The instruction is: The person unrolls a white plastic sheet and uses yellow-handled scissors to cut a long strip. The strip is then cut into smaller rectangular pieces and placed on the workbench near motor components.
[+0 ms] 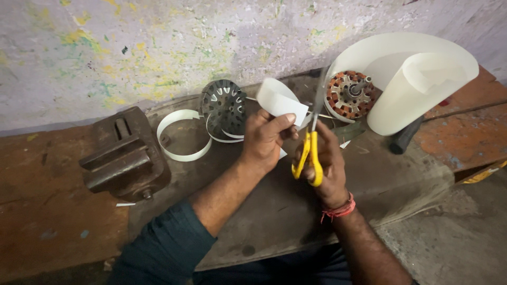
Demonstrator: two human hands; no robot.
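A: Dark metal slab [274, 206] on a rusty bench, paint-stained wall behind, vise [124, 155] far left.

B: Bare slab near the front edge. Left hand [264, 138] pinches the white strip [280, 100]; right hand [325, 163] is closed through the yellow scissors [311, 150], centre, blades against the strip.

Left hand [264, 138] raised mid-frame, back toward the camera, fingers [282, 122] curled and pinched shut with the thumb. Left forearm bare, dark sleeve pushed up past the elbow. Right hand [323, 161] just beside it, nearly touching, fingers closed in a grip, knuckles up. Red thread band at the right wrist. Both forearms converging from below.
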